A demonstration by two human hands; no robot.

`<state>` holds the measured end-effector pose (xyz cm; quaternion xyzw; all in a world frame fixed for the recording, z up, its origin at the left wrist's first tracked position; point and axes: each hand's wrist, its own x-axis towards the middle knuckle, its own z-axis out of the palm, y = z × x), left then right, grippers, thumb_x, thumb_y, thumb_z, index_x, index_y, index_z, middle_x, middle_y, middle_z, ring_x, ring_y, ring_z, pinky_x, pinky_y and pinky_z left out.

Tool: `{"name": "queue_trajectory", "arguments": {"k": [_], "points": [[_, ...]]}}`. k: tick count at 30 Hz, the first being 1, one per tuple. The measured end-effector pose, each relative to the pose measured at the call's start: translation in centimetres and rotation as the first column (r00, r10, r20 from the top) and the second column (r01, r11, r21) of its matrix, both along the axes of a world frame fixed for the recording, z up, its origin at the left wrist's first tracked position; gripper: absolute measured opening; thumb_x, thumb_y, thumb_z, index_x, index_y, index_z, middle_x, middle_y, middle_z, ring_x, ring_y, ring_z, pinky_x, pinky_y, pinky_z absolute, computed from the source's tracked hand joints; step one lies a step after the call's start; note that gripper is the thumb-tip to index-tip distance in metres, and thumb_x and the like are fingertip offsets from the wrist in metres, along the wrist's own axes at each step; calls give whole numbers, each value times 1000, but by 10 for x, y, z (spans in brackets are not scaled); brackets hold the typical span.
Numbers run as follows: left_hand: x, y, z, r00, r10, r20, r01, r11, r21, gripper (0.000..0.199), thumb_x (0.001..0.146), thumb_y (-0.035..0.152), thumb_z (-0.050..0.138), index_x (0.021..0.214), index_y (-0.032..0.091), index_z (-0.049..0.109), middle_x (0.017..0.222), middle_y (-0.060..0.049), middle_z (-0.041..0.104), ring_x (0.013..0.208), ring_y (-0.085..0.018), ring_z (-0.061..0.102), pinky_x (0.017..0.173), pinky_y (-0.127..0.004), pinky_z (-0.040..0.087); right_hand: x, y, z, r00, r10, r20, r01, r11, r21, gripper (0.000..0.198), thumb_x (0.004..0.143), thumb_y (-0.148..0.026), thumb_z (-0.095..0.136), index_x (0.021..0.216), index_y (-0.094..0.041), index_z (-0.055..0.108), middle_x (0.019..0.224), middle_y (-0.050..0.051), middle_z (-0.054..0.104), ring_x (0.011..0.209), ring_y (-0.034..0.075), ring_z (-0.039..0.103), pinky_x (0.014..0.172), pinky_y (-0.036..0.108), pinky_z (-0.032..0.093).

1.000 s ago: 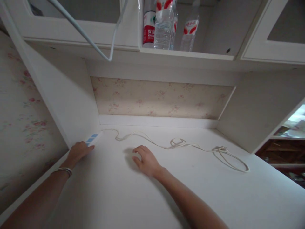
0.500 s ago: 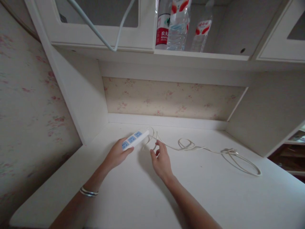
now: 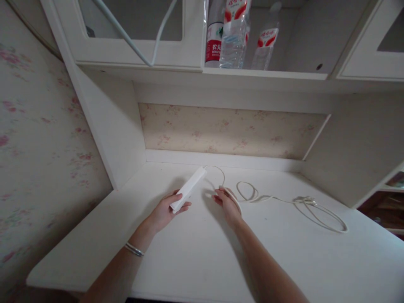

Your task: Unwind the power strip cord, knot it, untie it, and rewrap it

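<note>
A white power strip [image 3: 190, 188] is gripped near its lower end by my left hand [image 3: 166, 210], thumb across its side. It is tilted above the desk, its far end pointing up and right, and its blue sockets are turned out of sight. From that far end runs its cream cord [image 3: 251, 200], looping over to my right hand [image 3: 227, 203]. There the fingers are closed on the cord, and a strand of it passes over the back of the hand. Farther right the cord lies on the desk and ends in a bundled coil.
Beneath the hands is a white desk [image 3: 195, 261], with side panels left and right. Plastic bottles [image 3: 233, 38] stand on the open shelf above. A pale bent rod or tube [image 3: 151, 61] hangs before the cabinet door at upper left.
My left hand has turned the power strip so its sockets no longer show, and moved it slightly right. My right hand has shifted right, pulling the near cord loop wider.
</note>
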<state>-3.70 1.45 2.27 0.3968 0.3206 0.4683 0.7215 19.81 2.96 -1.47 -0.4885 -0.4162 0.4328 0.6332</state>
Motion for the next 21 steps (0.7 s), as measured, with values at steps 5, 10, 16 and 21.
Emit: {"name": "queue_trajectory", "arguments": {"k": [5, 10, 16, 21], "points": [[-3, -2, 1, 994, -99, -43, 100, 995, 20, 45, 72, 21, 66, 115, 21, 57, 116, -8, 59, 96, -25, 62, 86, -36, 46, -3, -22, 30, 854, 437, -283, -451, 892, 17, 39, 77, -53, 56, 64, -17, 59, 68, 4, 65, 55, 14, 60, 59, 28, 49], [-3, -1, -1, 981, -134, -136, 154, 978, 144, 51, 65, 15, 68, 116, 15, 59, 107, -11, 65, 103, -24, 57, 93, -35, 40, 10, -25, 44, 836, 363, -412, -300, 930, 210, 45, 86, -59, 35, 109, -29, 59, 120, 5, 60, 80, 17, 65, 73, 37, 51], [-11, 1, -3, 999, 33, -28, -28, 985, 169, 48, 66, 16, 64, 113, 16, 59, 101, -9, 65, 97, -21, 59, 87, -33, 43, 51, 0, 25, 827, 55, -560, 39, 987, 154, 33, 86, -46, 41, 83, -21, 62, 126, 8, 54, 114, 19, 53, 94, 41, 45], [-18, -1, 3, 988, 10, 151, -41, 978, 204, 44, 68, 17, 56, 112, 15, 58, 121, -12, 55, 94, -19, 57, 86, -34, 44, 41, 6, 11, 937, -84, -338, 129, 985, 111, 38, 81, -38, 54, 117, -28, 51, 140, 2, 40, 127, 14, 40, 105, 36, 34]]}}
